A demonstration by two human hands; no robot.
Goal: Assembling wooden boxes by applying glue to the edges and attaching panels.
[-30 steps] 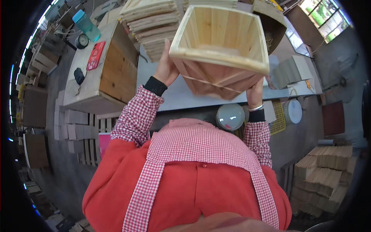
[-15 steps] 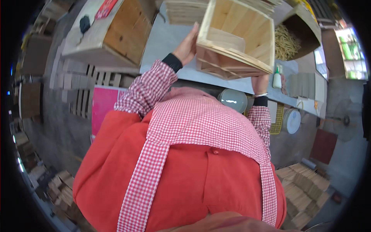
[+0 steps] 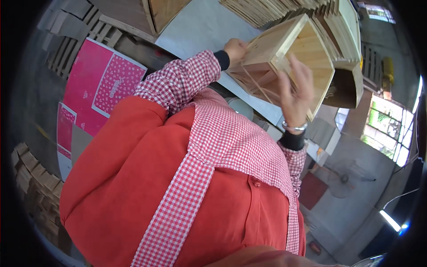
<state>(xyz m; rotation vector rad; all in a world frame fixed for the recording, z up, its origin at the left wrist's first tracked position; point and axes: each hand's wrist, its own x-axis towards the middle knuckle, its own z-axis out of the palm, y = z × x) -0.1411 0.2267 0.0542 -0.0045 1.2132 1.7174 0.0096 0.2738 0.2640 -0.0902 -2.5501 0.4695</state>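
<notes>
An open wooden box [image 3: 263,46] with pale plank walls stands tilted on the bench, its open mouth facing right. Its near side has a pinkish, see-through look, and a thin tan band crosses it diagonally. My left hand [image 3: 235,50] is closed in a fist against the box's far-left end; what its curled fingers hold is hidden. In front of the box's open rim is my right hand [image 3: 297,91], slightly blurred, raised with fingers spread and nothing visible in them.
Stacked wooden panels [image 3: 255,12] stand behind the box, with more [image 3: 344,33] at its right. A brown carton [image 3: 349,84] sits beyond its right side. The grey bench top [image 3: 195,29] extends left toward a wooden cabinet. Pink printed sheets [image 3: 86,84], pallets and a fan [image 3: 344,178] are around.
My view has turned, and the box appears rotated, its mouth now facing right. My right hand has come off its underside to the front of the rim, fingers spreading. My left hand has curled closed.
</notes>
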